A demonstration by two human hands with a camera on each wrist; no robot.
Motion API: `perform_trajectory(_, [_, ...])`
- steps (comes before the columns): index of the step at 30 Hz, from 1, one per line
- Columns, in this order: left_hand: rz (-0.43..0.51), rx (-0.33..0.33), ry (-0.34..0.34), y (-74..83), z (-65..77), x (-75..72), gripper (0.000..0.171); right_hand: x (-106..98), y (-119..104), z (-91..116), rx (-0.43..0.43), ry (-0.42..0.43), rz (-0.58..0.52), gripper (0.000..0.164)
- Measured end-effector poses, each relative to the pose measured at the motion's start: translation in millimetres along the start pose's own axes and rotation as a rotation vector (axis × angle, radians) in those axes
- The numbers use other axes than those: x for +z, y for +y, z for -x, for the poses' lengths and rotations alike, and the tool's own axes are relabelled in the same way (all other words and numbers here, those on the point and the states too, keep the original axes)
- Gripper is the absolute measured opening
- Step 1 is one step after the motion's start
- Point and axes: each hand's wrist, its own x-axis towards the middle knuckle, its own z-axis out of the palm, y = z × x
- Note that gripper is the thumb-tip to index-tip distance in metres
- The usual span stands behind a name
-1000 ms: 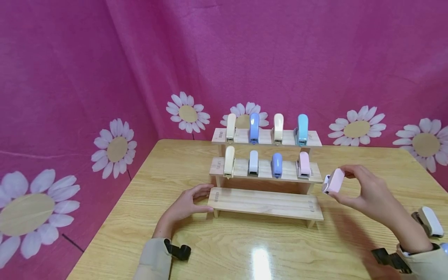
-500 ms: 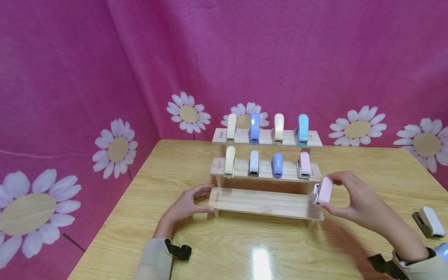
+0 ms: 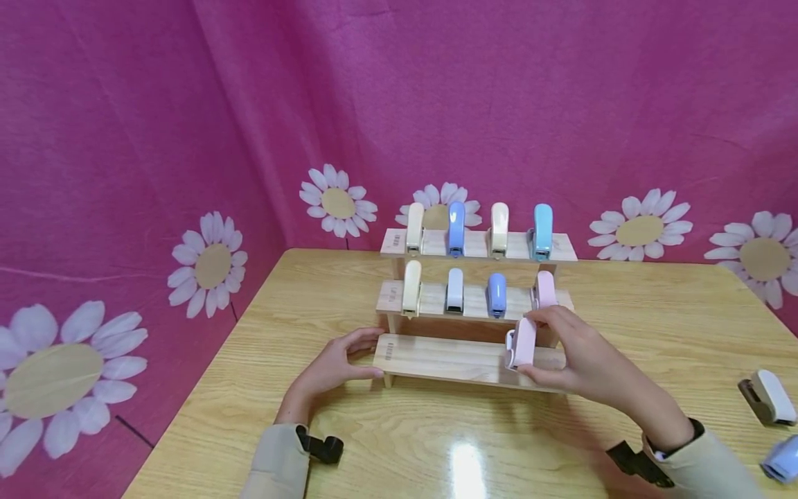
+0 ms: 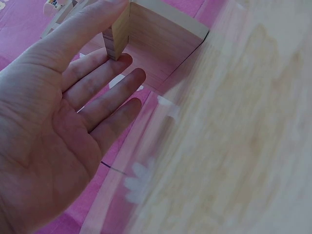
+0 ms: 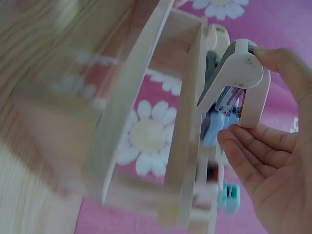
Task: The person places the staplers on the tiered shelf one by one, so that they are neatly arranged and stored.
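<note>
My right hand (image 3: 586,360) pinches a pink stapler (image 3: 525,342) between thumb and fingertips, over the right part of the bottom shelf (image 3: 442,357) of a wooden three-tier stand. In the right wrist view the stapler (image 5: 241,73) shows its side and metal innards, with the fingers (image 5: 263,156) under one end. My left hand (image 3: 332,367) is at the left end of that shelf, thumb at its front corner and fingers at its back. The left wrist view shows those fingers (image 4: 114,95) nearly straight, with the palm holding nothing.
Cream, blue and teal staplers (image 3: 542,232) line the top shelf (image 3: 394,240). Cream, pale, blue and pink staplers (image 3: 545,287) stand on the middle shelf (image 3: 388,294). A white stapler (image 3: 773,397) and a lavender one (image 3: 782,459) lie on the table at right. A flowered magenta cloth (image 3: 524,104) hangs behind.
My right hand has carried the pink stapler leftward from beside the stand to over the bottom shelf. The left hand has stayed at the shelf's left end.
</note>
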Motion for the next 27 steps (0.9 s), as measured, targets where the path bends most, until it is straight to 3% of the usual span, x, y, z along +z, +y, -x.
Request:
perform_trajectory(8, [-0.031,0.009,0.016,-28.1,-10.0,-1.1,0.072,26,-16,-20,-0.018,-0.043,-0.042,0.062])
perform_trajectory(27, [-0.028,0.014,0.023,-29.5,-9.8,-0.9,0.072,77,-50,-50,-0.060,-0.055,-0.071,0.065])
